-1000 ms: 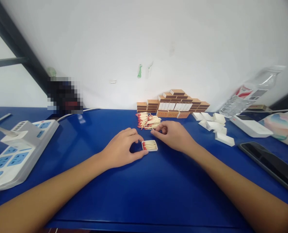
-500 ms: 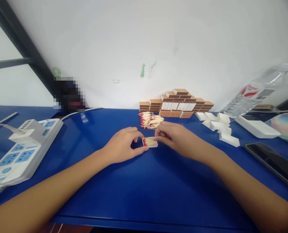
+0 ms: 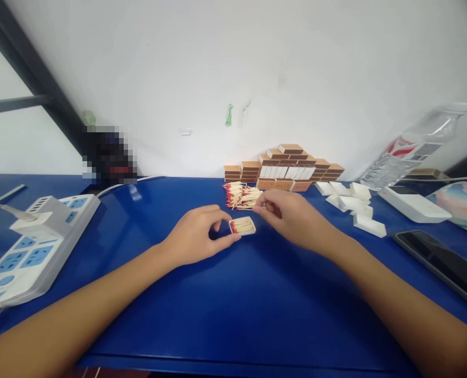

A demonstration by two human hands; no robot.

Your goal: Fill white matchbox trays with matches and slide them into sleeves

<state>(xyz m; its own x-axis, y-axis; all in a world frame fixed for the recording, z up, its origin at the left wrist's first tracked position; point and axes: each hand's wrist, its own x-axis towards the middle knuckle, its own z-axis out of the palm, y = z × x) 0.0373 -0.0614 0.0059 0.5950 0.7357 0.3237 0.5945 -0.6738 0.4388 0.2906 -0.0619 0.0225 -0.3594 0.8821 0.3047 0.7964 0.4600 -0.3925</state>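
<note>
Between thumb and fingers, my left hand (image 3: pixel 198 233) grips the left end of a small white tray (image 3: pixel 254 230) holding red-tipped matches (image 3: pixel 242 226). My right hand (image 3: pixel 288 212) is at the right edge of a heap of loose matches (image 3: pixel 237 195), its thumb and index finger pinched together. What the pinch holds, if anything, is too small to make out. Behind the heap, brown matchboxes (image 3: pixel 284 184) are stacked against the wall.
Several white trays (image 3: pixel 369 226) lie at the right, near a white device (image 3: pixel 414 203), a black phone (image 3: pixel 442 262) and a leaning plastic bottle (image 3: pixel 406 149). A power strip (image 3: pixel 40 257) with cables sits at the left.
My right hand has moved from the white tray up toward the match heap. The tray is slightly tilted now, and more of its inside shows.
</note>
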